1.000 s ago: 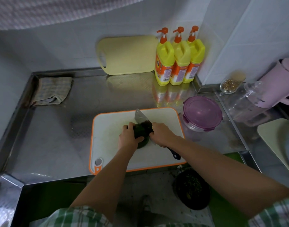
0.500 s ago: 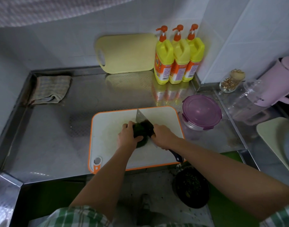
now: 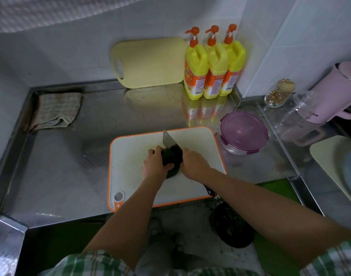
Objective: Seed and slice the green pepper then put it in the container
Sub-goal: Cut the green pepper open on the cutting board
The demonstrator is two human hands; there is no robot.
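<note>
Little had shifted in a second: the left hand (image 3: 153, 166) still gripped the pepper (image 3: 170, 158) on the board (image 3: 134, 152), between the hands, while the right hand (image 3: 194, 165) held the knife (image 3: 168, 139) over it, seemingly mid-cut, so pressing through likely came next, the lidded container (image 3: 243, 132) waiting beyond the right hand.

Left hand (image 3: 154, 166) grips the green pepper (image 3: 171, 158), right hand (image 3: 194, 166) grips the knife (image 3: 167, 140).

The person wears a short-sleeved shirt (image 3: 91, 262) in green-and-white check, leaving both forearms (image 3: 130, 212) bare
</note>
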